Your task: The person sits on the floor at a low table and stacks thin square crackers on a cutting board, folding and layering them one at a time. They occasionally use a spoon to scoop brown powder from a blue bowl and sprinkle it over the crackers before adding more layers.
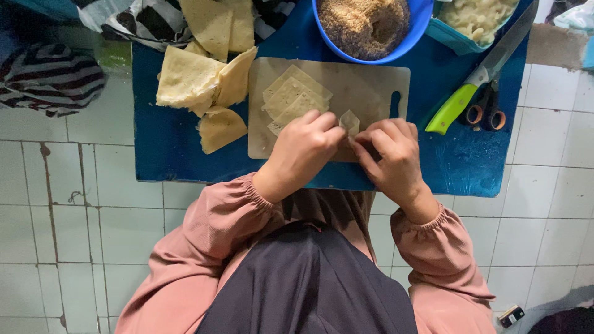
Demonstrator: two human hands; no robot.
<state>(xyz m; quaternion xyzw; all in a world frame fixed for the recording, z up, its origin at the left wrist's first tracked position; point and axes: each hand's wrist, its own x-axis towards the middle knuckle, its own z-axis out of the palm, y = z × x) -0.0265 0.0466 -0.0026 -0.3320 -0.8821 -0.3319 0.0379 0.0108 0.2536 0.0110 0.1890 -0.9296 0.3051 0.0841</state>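
Observation:
My left hand (303, 148) and my right hand (391, 156) meet over the near edge of a pale cutting board (371, 83). Both pinch one small folded piece of thin yellowish wrapper (349, 122), which sticks up between my fingertips. Just beyond my left hand, a fanned stack of flat wrapper pieces (292, 96) lies on the board. Pink sleeves cover both forearms.
The board sits on a low blue table (167, 148) over white floor tiles. Larger wrapper sheets (198, 80) lie at its left. A blue bowl of brown crumbs (365, 25), a tub of pale filling (476, 15), a green-handled knife (479, 77) and scissors (486, 111) are at the back and right.

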